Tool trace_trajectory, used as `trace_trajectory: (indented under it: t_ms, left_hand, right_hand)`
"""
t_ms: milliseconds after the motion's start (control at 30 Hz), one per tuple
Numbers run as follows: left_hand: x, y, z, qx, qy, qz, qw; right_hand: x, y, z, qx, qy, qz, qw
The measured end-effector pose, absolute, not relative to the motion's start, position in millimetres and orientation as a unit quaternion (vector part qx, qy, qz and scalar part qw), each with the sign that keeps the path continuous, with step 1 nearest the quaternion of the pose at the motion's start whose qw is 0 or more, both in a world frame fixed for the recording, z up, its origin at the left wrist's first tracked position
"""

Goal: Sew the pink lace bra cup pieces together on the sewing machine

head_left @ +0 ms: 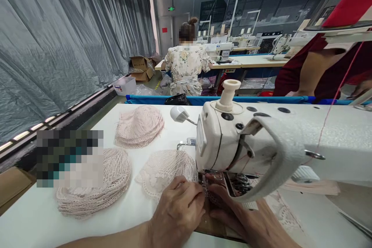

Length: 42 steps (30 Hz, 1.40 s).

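A pale pink lace bra cup (167, 168) lies on the white table at the left side of the sewing machine (215, 135), its right edge running toward the needle area. My left hand (181, 207) is closed with bent fingers on the near edge of this lace cup, just left of the presser foot. Partly behind the machine's white guard, my right hand (235, 211) pinches lace close to the needle. The needle and the tips of several fingers are hidden by the machine head and the hands.
Stacks of lace cups sit at the left, one nearer (95, 182) and one farther back (139, 126). Scissors (356, 224) lie at the far right. Pink thread (334, 97) runs down to the machine. Beyond the blue-edged table, one person (187, 66) sits; another's arm shows right.
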<state>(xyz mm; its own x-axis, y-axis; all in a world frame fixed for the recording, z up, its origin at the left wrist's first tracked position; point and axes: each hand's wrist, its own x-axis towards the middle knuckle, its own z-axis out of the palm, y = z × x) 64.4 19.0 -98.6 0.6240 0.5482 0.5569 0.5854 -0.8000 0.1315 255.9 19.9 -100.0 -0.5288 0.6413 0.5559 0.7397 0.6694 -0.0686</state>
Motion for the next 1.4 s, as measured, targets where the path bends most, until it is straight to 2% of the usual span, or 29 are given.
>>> trace_trajectory:
  t_ms: [367,600,833,1000,1200,1400]
  left_hand:
    - [60.1,19.8,-99.5,-0.889,-0.312,-0.335,-0.009]
    - [56.0,21.2,-92.7,-0.862,-0.360,-0.337,-0.119]
    - [55.2,19.7,-90.4,-0.853,-0.373,-0.333,-0.151]
    - [55.6,20.1,-92.6,-0.864,-0.356,-0.337,-0.114]
    - [57.7,20.7,-98.3,-0.890,-0.308,-0.335,-0.024]
    - [58.1,20.0,-100.4,-0.899,-0.288,-0.329,0.014]
  right_hand:
    - [258.6,17.0,-104.2,-0.380,-0.873,-0.058,0.301]
    - [257.0,20.3,-103.2,-0.362,-0.877,-0.122,0.290]
    - [255.9,20.7,-102.4,-0.366,-0.876,-0.147,0.276]
    - [250.6,20.1,-98.1,-0.370,-0.869,-0.170,0.281]
    - [253.2,20.5,-98.9,-0.374,-0.877,-0.139,0.267]
    - [256.6,20.5,-100.0,-0.373,-0.874,-0.139,0.278]
